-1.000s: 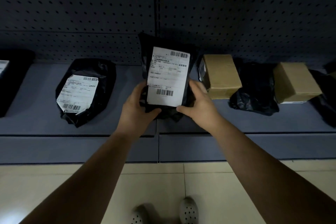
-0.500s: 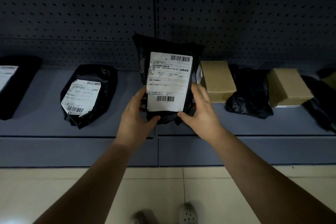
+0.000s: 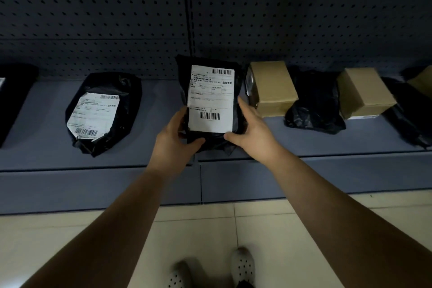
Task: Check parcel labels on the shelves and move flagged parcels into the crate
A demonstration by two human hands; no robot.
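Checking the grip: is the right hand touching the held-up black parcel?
Touching. Head view: the right hand has its thumb on the black parcel, fingers along its right edge.

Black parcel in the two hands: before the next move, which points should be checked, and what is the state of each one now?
1. Grip: left hand and right hand both hold the black parcel at its lower part: ok.
2. Label faces the camera, both barcodes uncovered: ok.
3. Flag mark on the label: print too small to read, cannot tell.
4. Crate within reach: none in view, cannot tell.
5. Gap to the cardboard box on the right: very close, cannot tell whether they touch.
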